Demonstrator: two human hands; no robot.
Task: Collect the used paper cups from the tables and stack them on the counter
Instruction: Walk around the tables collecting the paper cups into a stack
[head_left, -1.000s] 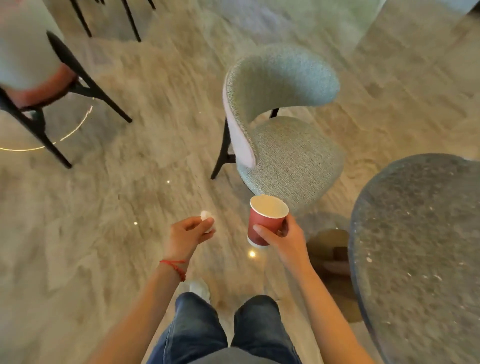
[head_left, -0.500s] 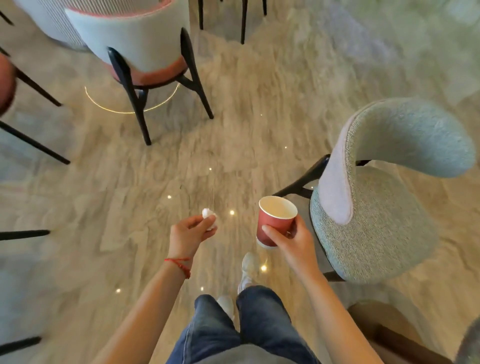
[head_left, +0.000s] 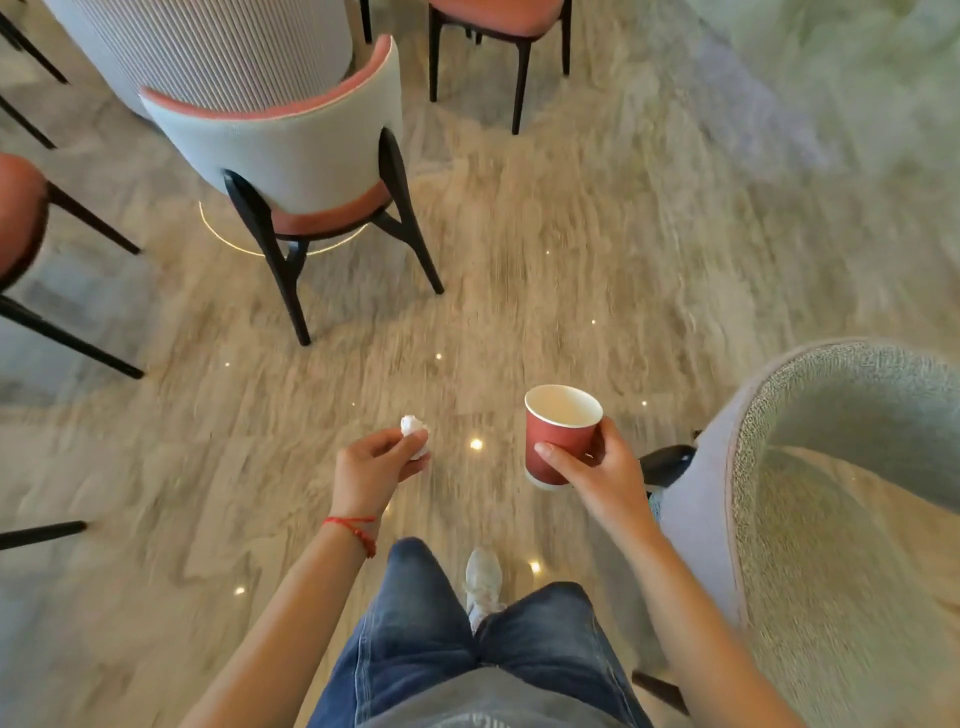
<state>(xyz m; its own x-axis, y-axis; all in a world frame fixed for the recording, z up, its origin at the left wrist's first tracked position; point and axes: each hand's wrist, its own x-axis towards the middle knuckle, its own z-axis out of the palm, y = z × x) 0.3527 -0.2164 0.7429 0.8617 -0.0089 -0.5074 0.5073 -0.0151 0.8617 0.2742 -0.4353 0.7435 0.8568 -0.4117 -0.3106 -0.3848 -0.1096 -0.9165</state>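
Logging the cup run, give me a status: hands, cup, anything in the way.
Right hand grips red paper cup, upright. Left hand pinches crumpled white wad. Grey-green chair close on the right; floor ahead open.

No legible text, label, brand, number or sign found. Red paper cup (head_left: 558, 441) in my right hand (head_left: 602, 475): wall plain, no print visible. Crumpled white wad (head_left: 414, 430) left of cup, in my left hand (head_left: 371, 470): unmarked.
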